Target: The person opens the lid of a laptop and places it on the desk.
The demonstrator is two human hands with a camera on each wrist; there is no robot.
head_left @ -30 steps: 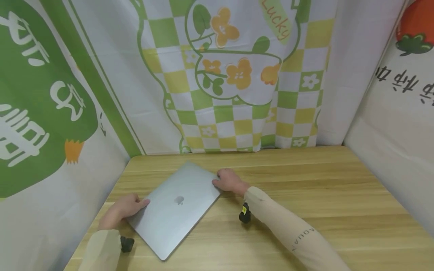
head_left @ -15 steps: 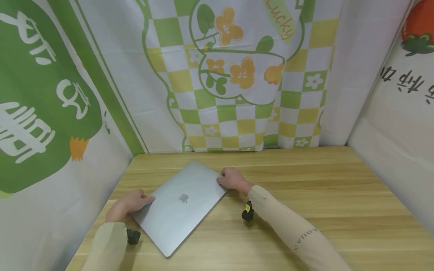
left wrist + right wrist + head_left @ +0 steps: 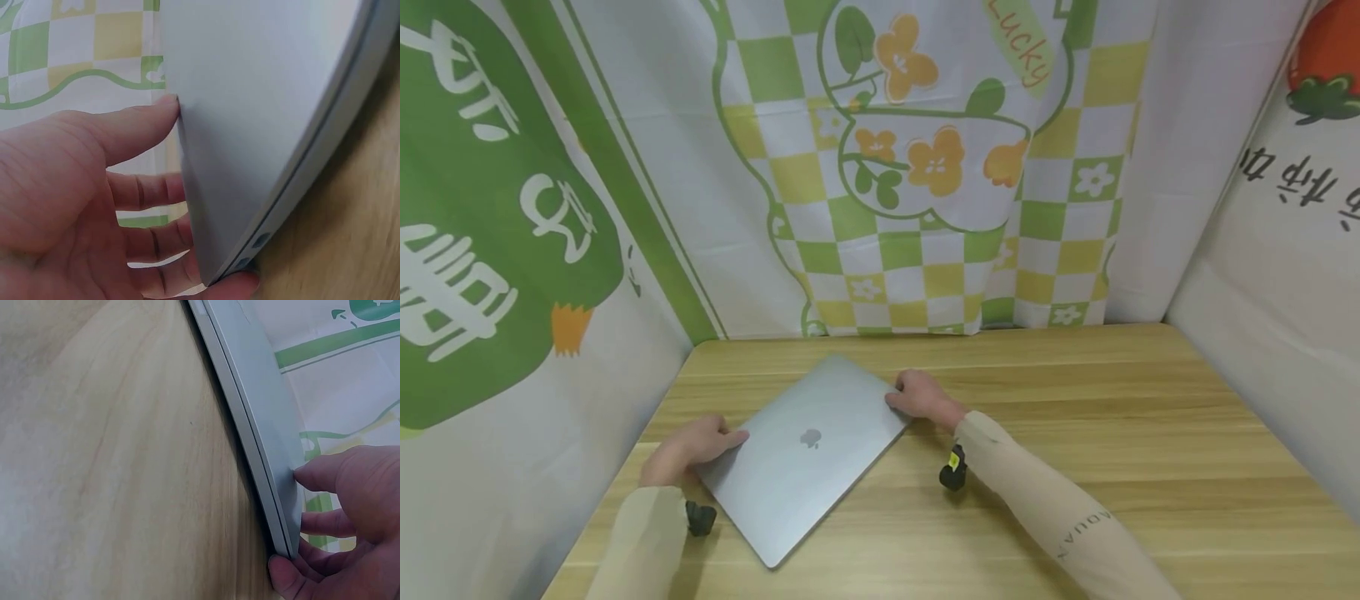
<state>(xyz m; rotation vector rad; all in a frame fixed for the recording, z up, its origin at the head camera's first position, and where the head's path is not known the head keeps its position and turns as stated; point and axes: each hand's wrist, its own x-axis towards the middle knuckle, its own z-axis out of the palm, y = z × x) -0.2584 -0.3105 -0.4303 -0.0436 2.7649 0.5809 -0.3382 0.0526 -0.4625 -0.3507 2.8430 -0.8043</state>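
Observation:
A closed silver laptop (image 3: pixel 808 467) with an apple logo lies turned at an angle on the left half of the table. My left hand (image 3: pixel 696 442) grips its left corner, thumb on the lid and fingers beneath the edge. In the left wrist view, ports show on the side of the laptop (image 3: pixel 262 125) close to the little finger. At the opposite, right corner, my right hand (image 3: pixel 921 395) pinches the laptop, thumb on top. The right wrist view shows the fingers (image 3: pixel 284 575) curled round the corner and a narrow dark gap beneath the side edge.
The wooden table (image 3: pixel 1075 467) stretches away to the right. A green and yellow checked curtain (image 3: pixel 925 283) hangs at its back edge, with printed cloth walls on both sides. A small black camera (image 3: pixel 953 468) sits at the right wrist, another black camera (image 3: pixel 701 518) at the left.
The head view has shifted slightly. The laptop and both hands sit a little further right in it, with the grip at both corners unchanged.

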